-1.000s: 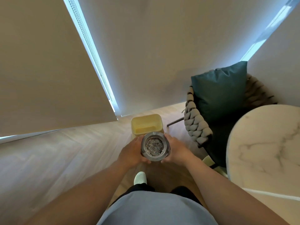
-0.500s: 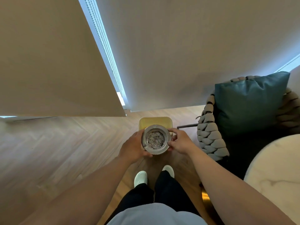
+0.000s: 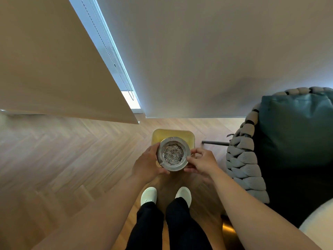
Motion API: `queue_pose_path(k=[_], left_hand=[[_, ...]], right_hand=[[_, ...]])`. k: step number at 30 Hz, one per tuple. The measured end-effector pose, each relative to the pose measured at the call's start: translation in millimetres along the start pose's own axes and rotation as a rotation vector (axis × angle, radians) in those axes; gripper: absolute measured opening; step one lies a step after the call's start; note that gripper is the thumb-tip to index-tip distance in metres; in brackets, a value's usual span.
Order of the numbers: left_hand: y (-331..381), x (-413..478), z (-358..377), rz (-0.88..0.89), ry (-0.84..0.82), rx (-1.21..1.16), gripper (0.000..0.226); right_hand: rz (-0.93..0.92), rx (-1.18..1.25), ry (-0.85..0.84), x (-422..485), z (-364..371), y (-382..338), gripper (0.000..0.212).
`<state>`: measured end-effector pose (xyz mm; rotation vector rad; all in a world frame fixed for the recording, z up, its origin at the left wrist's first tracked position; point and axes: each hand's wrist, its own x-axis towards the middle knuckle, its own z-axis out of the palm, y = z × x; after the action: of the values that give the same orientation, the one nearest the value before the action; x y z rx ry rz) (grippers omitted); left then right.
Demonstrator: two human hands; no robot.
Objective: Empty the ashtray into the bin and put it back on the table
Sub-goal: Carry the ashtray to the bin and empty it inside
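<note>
A round metal ashtray [image 3: 173, 153] full of grey ash is held level between both hands. My left hand [image 3: 148, 164] grips its left side and my right hand [image 3: 202, 162] pinches its right rim. The ashtray hovers over the near edge of a yellow bin [image 3: 187, 137] that stands open on the wooden floor by the wall. Most of the bin's opening is hidden behind the ashtray. A corner of the white marble table [image 3: 319, 224] shows at the lower right.
A woven grey chair [image 3: 241, 165] with a teal cushion [image 3: 295, 130] stands right of the bin, one dark leg [image 3: 214, 142] reaching towards it. Roller blinds [image 3: 54, 69] hang to the floor ahead and left. My white shoes [image 3: 148, 195] stand just behind the bin.
I have stepped closer to the bin, and the view has tilted down. The ashtray has moved forward over the bin's near edge. The table has slid almost out of view on the right.
</note>
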<state>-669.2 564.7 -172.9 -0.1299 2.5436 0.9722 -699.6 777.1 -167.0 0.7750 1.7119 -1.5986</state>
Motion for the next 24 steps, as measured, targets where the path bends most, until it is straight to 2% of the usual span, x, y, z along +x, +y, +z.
queue_pose_path(k=[8,14,21,24], left_hand=[[-49,71,45,0.050,-0.059,0.063,0.113],[-93,130,76,0.112,-0.130,0.140,0.119],[-136,193,93,0.232,-0.110,0.411,0.126],[-149,210,94,0.246,-0.091,0.497,0.138]], right_hand=[[0.073,0.132,0.011,86,-2,41,0.019],[0.060,0.160,0.042,159,2,71,0.010],[0.052,0.183,0.136,227,6,98,0.004],[0.044,0.162,0.157,245,4,105,0.004]])
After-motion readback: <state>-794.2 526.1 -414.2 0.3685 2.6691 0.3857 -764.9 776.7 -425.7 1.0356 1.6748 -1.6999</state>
